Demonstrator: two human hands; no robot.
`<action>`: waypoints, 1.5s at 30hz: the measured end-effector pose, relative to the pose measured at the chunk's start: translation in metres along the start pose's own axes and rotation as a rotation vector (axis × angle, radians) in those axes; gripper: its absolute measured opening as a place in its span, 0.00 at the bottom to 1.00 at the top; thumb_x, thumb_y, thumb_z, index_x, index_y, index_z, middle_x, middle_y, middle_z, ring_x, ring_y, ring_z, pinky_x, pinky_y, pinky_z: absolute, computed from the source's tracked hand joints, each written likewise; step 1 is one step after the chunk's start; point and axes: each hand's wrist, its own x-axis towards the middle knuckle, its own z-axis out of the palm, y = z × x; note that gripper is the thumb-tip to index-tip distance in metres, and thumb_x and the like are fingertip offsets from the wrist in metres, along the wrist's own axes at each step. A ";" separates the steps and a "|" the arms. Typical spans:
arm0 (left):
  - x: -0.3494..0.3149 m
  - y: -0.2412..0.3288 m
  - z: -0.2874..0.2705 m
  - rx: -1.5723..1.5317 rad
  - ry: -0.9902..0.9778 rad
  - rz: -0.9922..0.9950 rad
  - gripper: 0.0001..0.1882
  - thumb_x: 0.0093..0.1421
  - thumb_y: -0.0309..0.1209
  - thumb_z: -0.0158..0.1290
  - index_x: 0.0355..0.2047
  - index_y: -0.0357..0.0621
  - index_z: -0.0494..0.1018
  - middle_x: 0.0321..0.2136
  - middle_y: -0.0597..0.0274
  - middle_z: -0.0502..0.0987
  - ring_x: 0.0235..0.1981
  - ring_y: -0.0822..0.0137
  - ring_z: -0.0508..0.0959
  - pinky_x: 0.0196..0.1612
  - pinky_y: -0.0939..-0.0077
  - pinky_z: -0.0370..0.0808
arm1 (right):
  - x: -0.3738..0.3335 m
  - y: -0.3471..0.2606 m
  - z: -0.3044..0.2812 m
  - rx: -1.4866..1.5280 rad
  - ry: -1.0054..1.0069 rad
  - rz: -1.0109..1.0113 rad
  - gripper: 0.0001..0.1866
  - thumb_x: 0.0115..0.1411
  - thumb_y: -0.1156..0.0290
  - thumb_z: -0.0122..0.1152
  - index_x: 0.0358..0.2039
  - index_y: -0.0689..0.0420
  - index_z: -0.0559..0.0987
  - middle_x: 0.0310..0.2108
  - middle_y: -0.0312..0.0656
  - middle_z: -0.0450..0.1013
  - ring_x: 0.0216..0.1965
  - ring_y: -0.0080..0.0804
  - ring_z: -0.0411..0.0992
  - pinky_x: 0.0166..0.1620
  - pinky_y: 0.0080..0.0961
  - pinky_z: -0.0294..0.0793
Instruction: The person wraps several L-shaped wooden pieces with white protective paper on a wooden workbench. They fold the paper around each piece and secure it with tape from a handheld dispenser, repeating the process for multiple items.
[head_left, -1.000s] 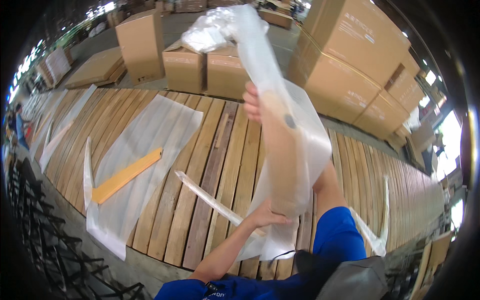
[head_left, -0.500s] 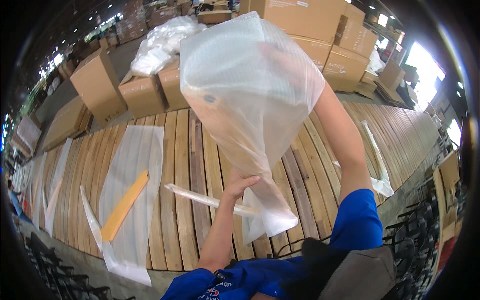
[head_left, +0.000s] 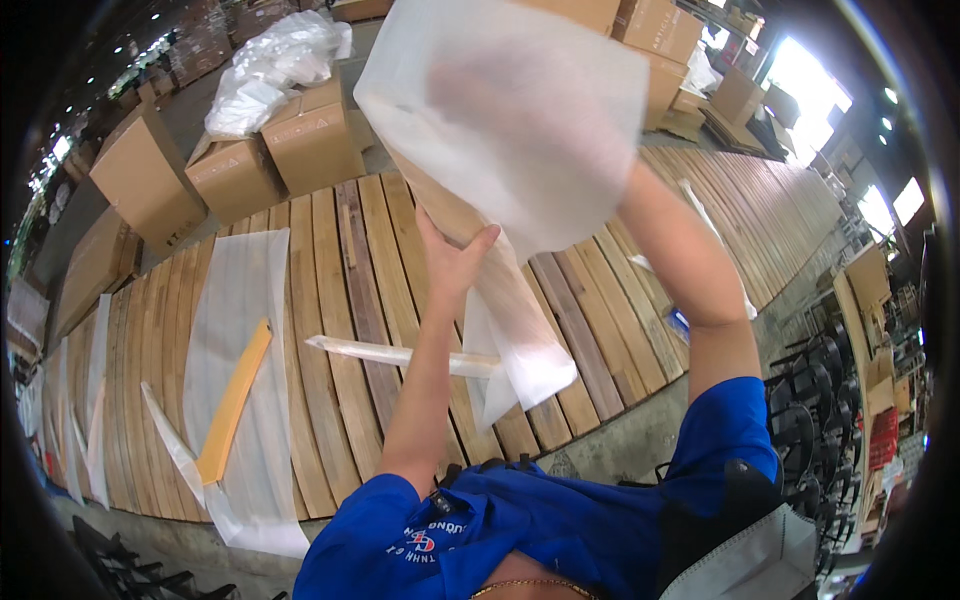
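Wrapped wooden piece (head_left: 527, 312): stiff inside, slippery outside

At the left, an orange wooden piece (head_left: 235, 402) lies on a flat white sheet (head_left: 235, 290); it looks rigid and smooth, best lifted around its middle. Next, a slim wrapped strip (head_left: 400, 352) lies on the slatted surface (head_left: 600, 335). It seems light, and its left end offers a clear hold.

In the middle, the wrapped wooden piece slants over the surface, upper end leftward; whether its lower end touches the slats, I cannot tell. The left hand (head_left: 455, 258) is clamped on it, thumb across the front, the other fingers around the left edge. That is a sound place: pressing through to the wood should stop the slick wrap sliding.

Further right, the loose cloudy wrap (head_left: 565, 215) spreads wide, probably thin, floppy and nearly weightless, easiest by an edge. The right hand (head_left: 490, 90) is a blur through it; whether its fingers are apart or together, I cannot tell.
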 end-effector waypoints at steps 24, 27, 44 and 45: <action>0.007 0.002 0.018 0.061 0.359 0.262 0.28 0.63 0.29 0.58 0.60 0.28 0.64 0.55 0.50 0.73 0.53 0.63 0.74 0.58 0.68 0.71 | 0.091 -0.128 0.113 -0.080 -0.267 -0.342 0.12 0.54 0.77 0.60 0.38 0.61 0.85 0.41 0.54 0.81 0.42 0.52 0.80 0.43 0.46 0.79; 0.009 0.011 0.016 -0.020 0.387 0.221 0.27 0.66 0.33 0.54 0.61 0.30 0.64 0.55 0.50 0.73 0.54 0.61 0.74 0.58 0.66 0.70 | 0.069 -0.129 0.100 -0.079 -0.238 -0.388 0.12 0.53 0.73 0.63 0.38 0.59 0.85 0.36 0.53 0.81 0.42 0.52 0.80 0.42 0.45 0.79; -0.002 0.092 -0.046 -0.870 0.390 -0.314 0.26 0.74 0.43 0.36 0.65 0.40 0.62 0.58 0.51 0.72 0.58 0.53 0.73 0.61 0.56 0.71 | 0.050 -0.012 0.200 2.050 -0.960 0.311 0.30 0.70 0.43 0.48 0.50 0.61 0.78 0.28 0.38 0.77 0.29 0.30 0.74 0.34 0.28 0.72; -0.002 0.095 -0.043 -0.845 0.370 -0.322 0.26 0.73 0.42 0.38 0.65 0.40 0.61 0.58 0.51 0.72 0.58 0.54 0.73 0.61 0.57 0.71 | 0.054 -0.012 0.217 1.960 -1.050 0.028 0.31 0.70 0.43 0.49 0.50 0.61 0.77 0.28 0.38 0.77 0.29 0.31 0.74 0.34 0.30 0.73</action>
